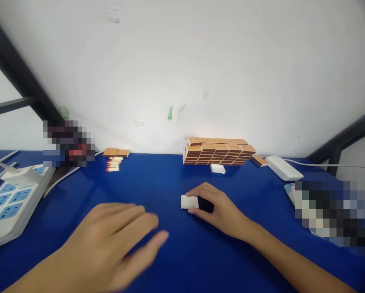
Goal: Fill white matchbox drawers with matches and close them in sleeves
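Two bare hands are flanking a small white rectangular box, apparently of card (189,202), at a glossy blue tabletop (170,260). The right hand (220,207) is pinching the box by its long edges, fingertips pressing the far one, thumb pressing the near one. The box's long axis is running roughly left to right across the person's view, one short end facing left, the other pointing into the hollow of the grip (whether its underside is resting on the surface, the angle is not telling).

The left hand (118,238) is hanging closer to the person, slightly blurred, its fingers curling loosely side by side and its thumb standing apart; nothing is showing in its grasp. From there the box is lying farther out and to the right, a gap separating it from the left fingertips. The right hand is therefore being the nearer of the pair, touching the box from its right.

Beyond the right hand, a second white box (218,169) is lying just in front of a neat stack of orange-brown cardboard matchboxes (219,154), which is standing near the white wall (249,73).
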Action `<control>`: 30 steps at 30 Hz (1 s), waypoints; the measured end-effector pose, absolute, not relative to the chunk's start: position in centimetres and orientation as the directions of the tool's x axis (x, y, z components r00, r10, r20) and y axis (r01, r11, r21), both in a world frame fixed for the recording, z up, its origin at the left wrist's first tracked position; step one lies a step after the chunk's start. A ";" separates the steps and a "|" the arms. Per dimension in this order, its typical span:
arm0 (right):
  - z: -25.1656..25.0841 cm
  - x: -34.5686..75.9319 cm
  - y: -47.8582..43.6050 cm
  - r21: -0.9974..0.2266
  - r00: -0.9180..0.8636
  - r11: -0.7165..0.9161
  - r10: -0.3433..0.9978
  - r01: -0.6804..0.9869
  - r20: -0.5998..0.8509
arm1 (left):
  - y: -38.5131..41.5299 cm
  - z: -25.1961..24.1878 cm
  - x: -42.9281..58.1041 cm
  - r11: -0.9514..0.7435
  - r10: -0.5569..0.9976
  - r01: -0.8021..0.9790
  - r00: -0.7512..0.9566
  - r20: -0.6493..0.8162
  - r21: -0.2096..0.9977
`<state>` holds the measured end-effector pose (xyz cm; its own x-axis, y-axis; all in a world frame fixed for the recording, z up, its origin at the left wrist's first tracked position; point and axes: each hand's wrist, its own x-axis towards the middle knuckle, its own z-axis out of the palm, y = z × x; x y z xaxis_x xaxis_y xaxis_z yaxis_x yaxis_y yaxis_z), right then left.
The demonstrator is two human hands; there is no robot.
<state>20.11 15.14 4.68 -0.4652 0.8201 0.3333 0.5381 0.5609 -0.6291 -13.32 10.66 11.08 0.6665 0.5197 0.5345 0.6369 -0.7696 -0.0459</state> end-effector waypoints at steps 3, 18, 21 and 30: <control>4.5 19.2 15.4 -0.575 -0.478 0.590 0.804 0.567 0.354 | 18.2 11.4 -14.6 -0.634 0.734 0.771 0.576 0.360 0.061; 7.6 3.0 26.8 -0.528 -0.671 0.715 0.667 0.457 0.324 | 24.5 10.4 -22.7 -0.388 0.878 0.808 0.177 0.445 0.444; 7.4 -1.1 30.1 -0.521 -0.690 0.705 0.671 0.482 0.270 | 23.4 10.4 -20.8 -0.516 0.817 0.761 0.300 0.493 0.392; 6.1 -4.3 31.3 -0.505 -0.712 0.672 0.686 0.542 0.149 | 18.9 8.6 -14.2 -0.725 0.685 0.644 0.711 0.158 0.245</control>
<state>-4.34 31.25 6.09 -0.7119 0.6864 0.1487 0.5421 0.6717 -0.5049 -14.21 18.95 8.63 0.7113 0.6850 0.1575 0.6437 -0.7248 0.2454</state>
